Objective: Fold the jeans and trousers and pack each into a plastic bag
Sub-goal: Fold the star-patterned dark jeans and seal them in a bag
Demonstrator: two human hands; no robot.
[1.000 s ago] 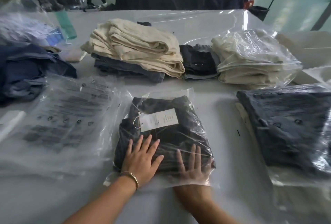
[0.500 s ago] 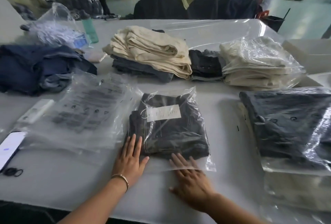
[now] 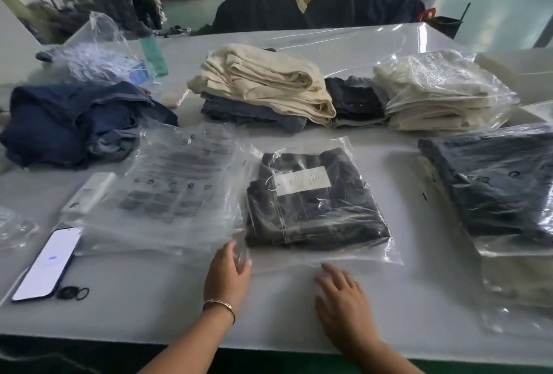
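Bagged dark jeans (image 3: 317,203) hemmed by empty bags (image 3: 167,182), phone (image 3: 45,266), packed stacks (image 3: 493,182); both hands (image 3: 229,272) apart, fingers relaxed.

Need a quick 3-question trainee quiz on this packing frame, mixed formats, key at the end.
1. True or false: the dark jeans nearest the person are already inside a plastic bag.
2. Which hand touches that bag's near left corner? A) left hand B) right hand
3. Fill in: the phone lies with its screen facing ___.

Key: 1 true. 2 A; the right hand hovers by the near edge, contact unclear. 3 up.
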